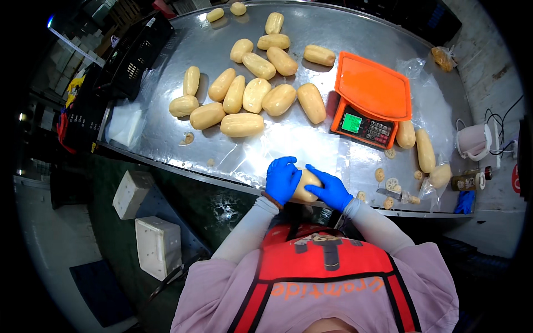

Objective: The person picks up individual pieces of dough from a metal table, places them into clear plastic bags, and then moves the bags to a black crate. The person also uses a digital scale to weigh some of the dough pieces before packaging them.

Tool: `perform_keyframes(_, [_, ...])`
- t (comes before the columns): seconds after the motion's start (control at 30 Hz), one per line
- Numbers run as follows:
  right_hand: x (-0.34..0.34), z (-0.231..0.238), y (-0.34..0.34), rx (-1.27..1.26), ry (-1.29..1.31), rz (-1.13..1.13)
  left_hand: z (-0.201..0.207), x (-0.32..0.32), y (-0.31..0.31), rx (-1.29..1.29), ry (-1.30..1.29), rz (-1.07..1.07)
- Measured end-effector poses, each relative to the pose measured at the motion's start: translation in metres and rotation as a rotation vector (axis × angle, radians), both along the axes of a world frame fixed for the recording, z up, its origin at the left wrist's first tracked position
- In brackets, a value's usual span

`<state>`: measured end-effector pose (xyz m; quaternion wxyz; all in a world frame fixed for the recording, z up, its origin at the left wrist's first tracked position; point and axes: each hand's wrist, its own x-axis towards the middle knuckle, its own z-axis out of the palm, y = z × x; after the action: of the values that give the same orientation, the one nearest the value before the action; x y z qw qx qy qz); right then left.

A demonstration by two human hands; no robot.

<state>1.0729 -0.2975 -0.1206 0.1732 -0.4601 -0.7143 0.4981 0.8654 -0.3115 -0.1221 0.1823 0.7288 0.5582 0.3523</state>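
At the table's near edge, a peeled lotus root piece (305, 187) is between my two blue-gloved hands. My left hand (282, 181) curls round its left side, fingers bent over the top. On its other side, my right hand (331, 190) presses with thumb and fingers. The underside of the root is hidden. A clear plastic sheet or bag (302, 149) lies flat just beyond my hands. Farther off, several peeled lotus roots (242, 125) lie in a loose group.
An orange scale (373, 86) with a lit green display stands right of the roots. Lotus slices (380, 175), a knife (390, 193) and a jar (467, 181) lie toward the right. Black crates (133, 58) border the left edge; white foam boxes (158, 247) sit below on the floor.
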Motion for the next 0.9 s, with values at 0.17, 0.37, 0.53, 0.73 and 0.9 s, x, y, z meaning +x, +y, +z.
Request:
perform_keyframes(0.17, [0.006, -0.021, 0.011, -0.117, 0.218, -0.317, -0.040, -0.007, -0.016, -0.125, -0.095, 0.345])
perform_keyframes(0.37, [-0.003, -0.018, 0.007, -0.038, 0.135, -0.251, -0.053, -0.023, -0.014, -0.296, 0.091, 0.247])
perform_keyframes(0.53, [-0.012, -0.031, 0.003, -0.201, 0.160, -0.164, -0.061, -0.034, -0.011, -0.266, -0.159, 0.297])
perform_keyframes(0.73, [-0.004, -0.002, 0.005, -0.726, 0.267, -0.242, -0.062, -0.032, -0.013, -0.209, -0.227, 0.322])
perform_keyframes(0.9, [-0.001, 0.000, -0.007, -0.752, 0.575, -0.288, -0.057, -0.032, -0.014, -0.018, -0.165, 0.105])
